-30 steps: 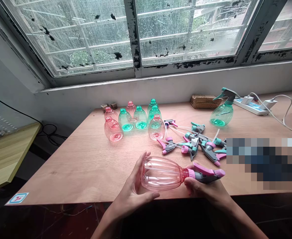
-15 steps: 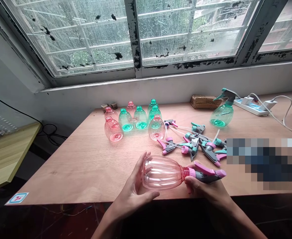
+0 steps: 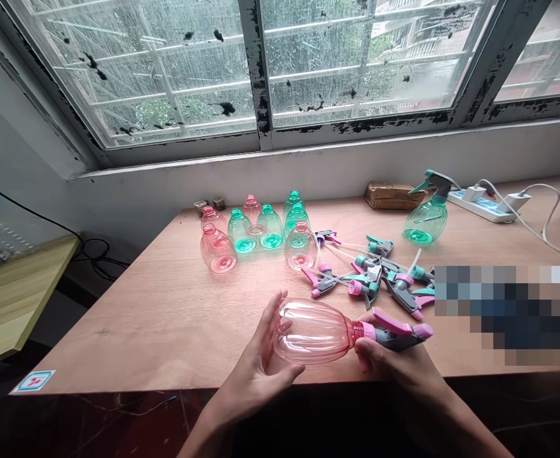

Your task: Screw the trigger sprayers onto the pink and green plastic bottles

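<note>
Your left hand (image 3: 260,366) clasps the pink spray bottle (image 3: 313,331) over the worktop (image 3: 156,331), your right hand (image 3: 389,360) pinching its neck (image 3: 357,331) (trigger head (image 3: 398,327) on); one green sprayer (image 3: 425,222) stands assembled, eight bottles (image 3: 241,233) headless.

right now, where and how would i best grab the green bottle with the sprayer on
Probably grip the green bottle around its narrow neck, just under the sprayer head, coming from the near right. It stands upright and tapers there; the trigger juts left, and loose sprayers lie front-left. Your right hand is at the pink bottle's neck.
</note>
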The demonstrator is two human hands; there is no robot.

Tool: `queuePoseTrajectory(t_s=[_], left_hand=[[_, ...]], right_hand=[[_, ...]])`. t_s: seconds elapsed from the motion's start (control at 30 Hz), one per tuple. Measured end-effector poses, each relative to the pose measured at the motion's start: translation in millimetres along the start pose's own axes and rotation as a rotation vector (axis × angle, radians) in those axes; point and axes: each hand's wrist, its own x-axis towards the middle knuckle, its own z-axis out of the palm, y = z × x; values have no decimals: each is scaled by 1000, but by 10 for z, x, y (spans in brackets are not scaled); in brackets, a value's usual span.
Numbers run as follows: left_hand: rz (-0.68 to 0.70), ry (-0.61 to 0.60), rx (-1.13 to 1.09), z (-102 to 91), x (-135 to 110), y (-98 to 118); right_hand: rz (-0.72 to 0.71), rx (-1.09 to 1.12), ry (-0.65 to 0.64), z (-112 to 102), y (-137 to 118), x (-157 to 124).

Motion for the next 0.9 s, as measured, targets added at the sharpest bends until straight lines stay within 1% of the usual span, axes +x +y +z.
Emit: queuePoseTrajectory(t_s=[0.17, 0.27, 0.3, 0.4, 0.47, 0.53, 0.63, 0.7, 0.8, 0.9], left_hand=[[-85, 23, -59, 4, 1, 24], [-126, 30, -34, 10, 5, 55], [-118, 25, -12, 12, 6, 57], [-33, 23, 17, 17, 5, 33], [-11, 18, 11, 17, 2, 8], [-41, 13, -23, 15, -1, -3], [-88, 45, -100, 15, 1, 15], [-95, 53, -84, 15, 6, 37], [-78, 20, -23, 8, 8, 49], [-69, -16, -38, -2, -1, 33]], right_hand=[[8, 4, -9, 11, 14, -6], [17, 4, -2, 5, 13, -5], [22, 4, 1, 3, 10, -5], [25, 14, -3, 2, 4, -3], [30, 19, 1, 6, 5, -5], [35, 25, 11, 11, 13, -8], [30, 40, 8, 8, 27, -10], [26, 44, 4, -1, 31, -5], [-4, 3, -6, -21, 27, 9], [-31, -35, -24, -33, 20, 17]])
